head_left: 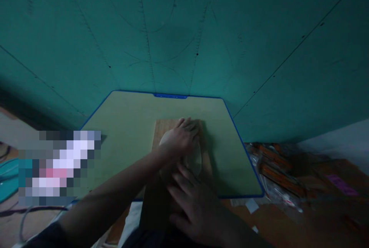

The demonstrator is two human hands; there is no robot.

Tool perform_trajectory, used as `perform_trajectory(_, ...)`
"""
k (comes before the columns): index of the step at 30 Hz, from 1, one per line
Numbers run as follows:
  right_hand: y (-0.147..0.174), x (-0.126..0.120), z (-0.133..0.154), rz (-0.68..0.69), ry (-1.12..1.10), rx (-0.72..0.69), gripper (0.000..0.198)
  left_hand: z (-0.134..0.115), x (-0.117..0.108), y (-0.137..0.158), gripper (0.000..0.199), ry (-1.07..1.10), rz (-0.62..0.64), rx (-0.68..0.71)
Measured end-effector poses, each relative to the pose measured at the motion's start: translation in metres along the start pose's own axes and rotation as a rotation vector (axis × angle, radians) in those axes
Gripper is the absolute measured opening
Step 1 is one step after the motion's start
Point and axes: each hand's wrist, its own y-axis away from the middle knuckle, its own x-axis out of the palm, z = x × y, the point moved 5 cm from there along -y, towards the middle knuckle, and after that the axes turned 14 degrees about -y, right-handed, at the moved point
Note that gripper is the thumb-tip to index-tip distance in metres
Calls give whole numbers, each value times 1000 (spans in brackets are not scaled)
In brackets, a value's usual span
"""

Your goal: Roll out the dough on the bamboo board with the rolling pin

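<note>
A pale, flat, rounded piece [195, 159] lies on a wooden board [161, 125]; its material is too dim to tell. My left hand [184, 138] rests across its upper part, fingers stretched toward the board's far edge. Nearer to me, my right hand [194, 205] has its fingers apart, the tips at the piece's near edge. Both hands and the left forearm hide much of the piece. Beneath the wooden board is a large cream panel [129, 113] with a blue rim.
A green wall [173, 55] with drawn lines rises behind the panel. Orange items in clear plastic [273, 167] lie at the right, near a pink label [343, 185]. A pixelated patch covers something at the left, beside a cable [24, 221].
</note>
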Motion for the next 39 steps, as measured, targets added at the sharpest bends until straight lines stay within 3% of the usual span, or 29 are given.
perform_trajectory(5, -47, 9, 39, 57, 70, -272, 49, 57, 6, 60, 49, -25, -12, -87)
perform_trajectory(8, -46, 7, 39, 41, 95, -309, 48, 62, 10, 65, 53, 14, -22, -84)
perform_trajectory(10, -33, 1, 30, -1, 56, -252, 50, 48, 10, 51, 53, 45, -2, -46)
perform_trajectory(13, 0, -11, 6, -38, -59, -113, 56, 7, 5, 16, 53, 54, 34, 29)
perform_trajectory(17, 41, -25, -22, -80, -167, 69, 50, -48, -2, -32, 50, 2, -6, -7)
perform_trajectory(21, 54, -25, -31, -127, -131, 120, 52, -68, 0, -51, 46, 8, -44, -4)
perform_trajectory(24, 40, -14, -20, -139, -70, 16, 50, -45, 1, -33, 42, 16, -58, 26)
perform_trajectory(29, -7, 2, 14, -100, 81, -272, 36, 32, 6, 31, 51, -30, -55, 46)
perform_trajectory(32, -19, 0, 22, -120, 105, -302, 33, 53, 8, 49, 54, -28, -58, 72)
perform_trajectory(35, -3, -7, 12, -177, 21, -203, 44, 34, 9, 31, 53, -2, -17, 102)
perform_trajectory(39, 44, -12, -22, -237, -107, 18, 56, -29, 5, -19, 49, 2, 26, 108)
